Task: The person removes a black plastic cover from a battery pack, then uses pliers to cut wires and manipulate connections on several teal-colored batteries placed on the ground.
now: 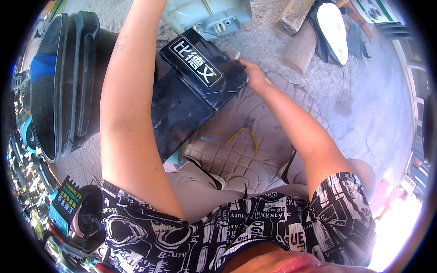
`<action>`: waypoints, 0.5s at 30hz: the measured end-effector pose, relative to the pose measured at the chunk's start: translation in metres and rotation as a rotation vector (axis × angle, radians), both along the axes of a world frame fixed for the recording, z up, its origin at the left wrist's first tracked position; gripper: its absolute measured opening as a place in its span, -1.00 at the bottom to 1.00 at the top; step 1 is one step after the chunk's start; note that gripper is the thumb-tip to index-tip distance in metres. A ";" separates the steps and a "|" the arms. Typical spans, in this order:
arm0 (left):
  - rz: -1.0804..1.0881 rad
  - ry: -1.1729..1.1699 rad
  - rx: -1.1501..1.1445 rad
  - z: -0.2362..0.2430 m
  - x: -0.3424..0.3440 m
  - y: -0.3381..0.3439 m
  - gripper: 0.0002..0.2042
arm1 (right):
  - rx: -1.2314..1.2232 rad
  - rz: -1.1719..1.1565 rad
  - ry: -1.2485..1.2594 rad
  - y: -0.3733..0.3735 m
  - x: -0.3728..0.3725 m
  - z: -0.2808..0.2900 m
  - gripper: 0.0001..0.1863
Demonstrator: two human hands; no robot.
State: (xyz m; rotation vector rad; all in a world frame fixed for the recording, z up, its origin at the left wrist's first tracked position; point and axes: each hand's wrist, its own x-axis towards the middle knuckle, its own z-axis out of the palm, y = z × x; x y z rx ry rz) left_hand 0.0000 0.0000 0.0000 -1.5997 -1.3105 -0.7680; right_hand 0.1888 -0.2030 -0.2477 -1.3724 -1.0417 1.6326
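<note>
A glossy black plastic case (182, 107) with a white-lettered label lies slantwise in front of me, scuffed and dusty along its surfaces. My right hand (255, 75) grips its far right corner, the fingers partly hidden behind the edge. Up past the top edge of the picture runs my left forearm (132, 59), so the left hand itself is out of sight. Just beyond the case sits a pale blue-green translucent plastic box (209, 16) with small fittings on its side. Yellow-handled pliers (243, 135) lie spread on the ground near my feet.
At the left stands a large black bucket (63, 86), close to my left arm. A thin blue strip (208, 138) lies near the pliers. Wooden blocks (301, 50) and a white oval panel with a black rim (332, 29) lie at the far right.
</note>
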 end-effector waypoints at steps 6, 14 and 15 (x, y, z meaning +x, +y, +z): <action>0.029 -0.080 -0.266 0.001 0.003 0.003 -0.24 | 0.089 -0.035 0.021 -0.003 0.000 -0.032 -0.76; -0.439 -0.158 -0.235 -0.031 -0.008 0.027 -0.28 | 0.052 -0.084 -0.023 -0.004 -0.005 -0.026 -0.81; -0.450 -0.135 -0.290 -0.032 -0.008 0.021 -0.28 | 0.045 -0.087 -0.028 -0.005 -0.007 -0.020 -0.81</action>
